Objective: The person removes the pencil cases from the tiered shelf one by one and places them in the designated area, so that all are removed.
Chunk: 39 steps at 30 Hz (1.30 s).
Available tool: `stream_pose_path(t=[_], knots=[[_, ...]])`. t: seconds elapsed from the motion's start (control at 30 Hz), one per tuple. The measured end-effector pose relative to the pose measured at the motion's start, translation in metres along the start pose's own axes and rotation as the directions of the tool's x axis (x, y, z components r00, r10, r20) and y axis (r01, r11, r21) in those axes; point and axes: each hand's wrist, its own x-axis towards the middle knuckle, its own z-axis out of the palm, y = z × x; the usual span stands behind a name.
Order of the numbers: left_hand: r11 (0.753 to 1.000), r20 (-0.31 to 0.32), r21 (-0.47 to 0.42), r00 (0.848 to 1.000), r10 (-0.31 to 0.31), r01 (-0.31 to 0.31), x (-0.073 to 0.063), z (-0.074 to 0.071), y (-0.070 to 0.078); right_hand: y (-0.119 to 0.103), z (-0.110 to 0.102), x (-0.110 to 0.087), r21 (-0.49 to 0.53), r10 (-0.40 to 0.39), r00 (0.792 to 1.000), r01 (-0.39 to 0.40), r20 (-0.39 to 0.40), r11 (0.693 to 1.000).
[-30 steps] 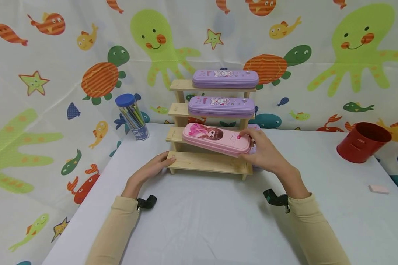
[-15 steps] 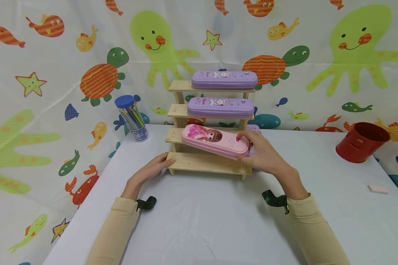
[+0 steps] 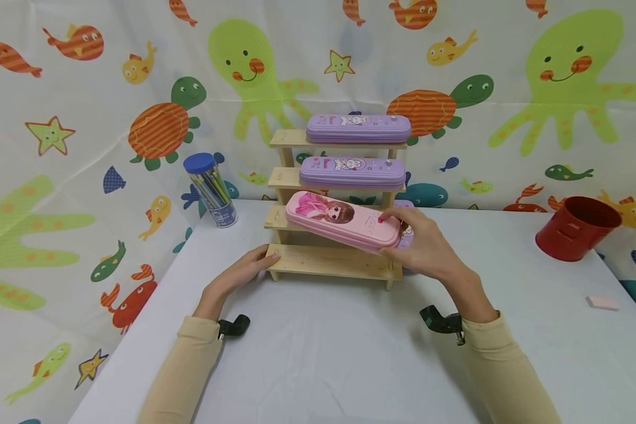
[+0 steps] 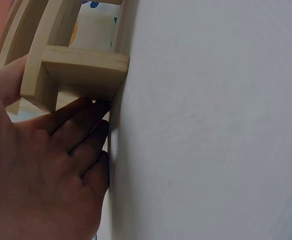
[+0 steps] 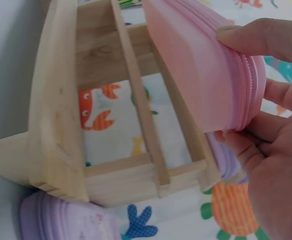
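A pink pencil case (image 3: 344, 219) with a doll picture is in my right hand (image 3: 421, 244), thumb on its lid and fingers at its right end. The case slants, left end higher, over the lower part of a tiered wooden shelf stand (image 3: 334, 261). In the right wrist view its pink underside and zipper (image 5: 250, 90) face the camera. My left hand (image 3: 244, 268) holds the left end of the lowest step, thumb on top. The left wrist view shows its fingers (image 4: 81, 135) beneath the step, beside the stand's leg. Purple pencil cases (image 3: 355, 128) lie on the two upper steps.
Another purple case (image 3: 407, 235) stands behind the stand's right side, partly hidden. At the back left is a clear tub of pencils (image 3: 212, 189) with a blue lid. A red bucket (image 3: 577, 228) and a small pale pink block (image 3: 603, 303) are to the right.
The pink pencil case has shifted slightly left and its left end has risen. My left hand stays at the stand.
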Motion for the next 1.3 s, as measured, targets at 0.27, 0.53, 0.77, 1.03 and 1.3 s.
stream_pose_path(t=[0.27,0.53,0.77,1.03,1.3], knots=[[1.000,-0.013,0.002,1.000,-0.010,0.010,0.001,0.001,-0.004,-0.003,-0.012,-0.004,0.007,-0.067,0.991,0.068,-0.118,0.998],[1.000,-0.015,-0.003,1.000,-0.006,0.006,0.000,0.002,-0.004,0.001,-0.025,-0.007,0.016,-0.133,0.961,0.141,-0.242,0.990],[1.000,-0.019,-0.004,1.000,-0.002,0.002,0.000,0.002,-0.003,0.004,-0.037,-0.009,0.046,-0.126,0.935,0.150,-0.330,0.988],[1.000,-0.016,-0.005,1.000,-0.012,0.012,-0.001,0.002,-0.002,0.010,-0.050,-0.013,0.053,-0.061,0.909,0.090,-0.412,0.995],[1.000,-0.014,-0.009,1.000,-0.014,0.014,-0.001,0.002,0.001,0.015,-0.062,-0.017,0.034,0.003,0.878,0.016,-0.479,0.999]])
